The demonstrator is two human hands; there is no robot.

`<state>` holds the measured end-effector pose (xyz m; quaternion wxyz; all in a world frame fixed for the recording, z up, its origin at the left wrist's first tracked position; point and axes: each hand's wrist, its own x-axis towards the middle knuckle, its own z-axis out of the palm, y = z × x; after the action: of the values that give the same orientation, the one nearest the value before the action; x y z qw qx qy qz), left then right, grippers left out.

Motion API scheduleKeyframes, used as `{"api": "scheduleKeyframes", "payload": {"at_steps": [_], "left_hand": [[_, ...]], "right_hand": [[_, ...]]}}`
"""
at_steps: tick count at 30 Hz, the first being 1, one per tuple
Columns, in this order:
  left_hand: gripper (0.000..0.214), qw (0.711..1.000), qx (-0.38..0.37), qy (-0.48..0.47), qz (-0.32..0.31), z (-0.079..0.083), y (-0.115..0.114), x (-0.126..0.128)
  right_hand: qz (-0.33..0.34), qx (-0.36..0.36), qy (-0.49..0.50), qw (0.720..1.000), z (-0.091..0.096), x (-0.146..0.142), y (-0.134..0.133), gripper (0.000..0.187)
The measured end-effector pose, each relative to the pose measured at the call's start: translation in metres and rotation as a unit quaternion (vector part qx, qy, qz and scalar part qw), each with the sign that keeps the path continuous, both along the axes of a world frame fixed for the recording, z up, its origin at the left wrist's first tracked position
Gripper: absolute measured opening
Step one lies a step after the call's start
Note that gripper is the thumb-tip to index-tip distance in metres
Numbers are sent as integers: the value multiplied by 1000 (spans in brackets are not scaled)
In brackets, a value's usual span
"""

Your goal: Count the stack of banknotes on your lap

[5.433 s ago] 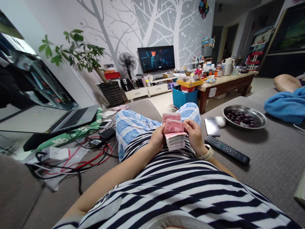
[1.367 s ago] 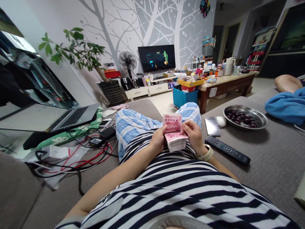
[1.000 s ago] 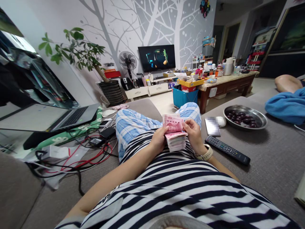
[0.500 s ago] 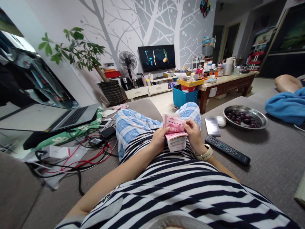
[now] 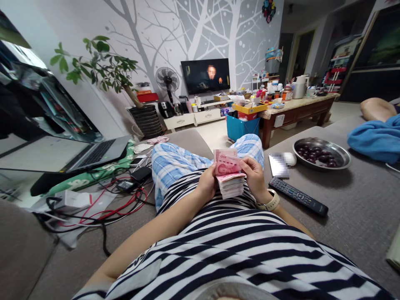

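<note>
A thick stack of pink banknotes (image 5: 230, 185) rests on my striped shirt above my lap. My left hand (image 5: 207, 183) is closed on the stack's left side, thumb on top. My right hand (image 5: 254, 175), a watch on its wrist, pinches the right edge of the top notes (image 5: 226, 162), which stand lifted and bent back from the stack.
A black remote (image 5: 298, 196), a phone (image 5: 278, 165) and a metal bowl of dark fruit (image 5: 321, 152) lie on the grey sofa to my right. A laptop (image 5: 93, 155) and tangled cables (image 5: 103, 206) sit at my left. Another person's knee (image 5: 375, 108) and blue cloth (image 5: 376, 138) are far right.
The lifted top notes have flipped back and forth slightly as my right fingers work their edge. Both hands stay in place on the stack. The TV picture changed.
</note>
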<state>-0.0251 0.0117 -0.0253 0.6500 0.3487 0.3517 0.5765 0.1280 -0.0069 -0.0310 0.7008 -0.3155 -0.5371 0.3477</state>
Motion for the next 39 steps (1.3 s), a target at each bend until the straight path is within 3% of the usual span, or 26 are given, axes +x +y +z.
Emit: {"api": "scheduleKeyframes", "payload": {"at_steps": [16, 39], "left_hand": [[13, 1000, 12, 24, -4, 0, 0, -2], [21, 1000, 4, 8, -11, 3, 4, 0]], "right_hand": [[4, 7, -3, 1000, -3, 1, 0, 30], [15, 0, 2, 1000, -3, 1, -1, 32]]}}
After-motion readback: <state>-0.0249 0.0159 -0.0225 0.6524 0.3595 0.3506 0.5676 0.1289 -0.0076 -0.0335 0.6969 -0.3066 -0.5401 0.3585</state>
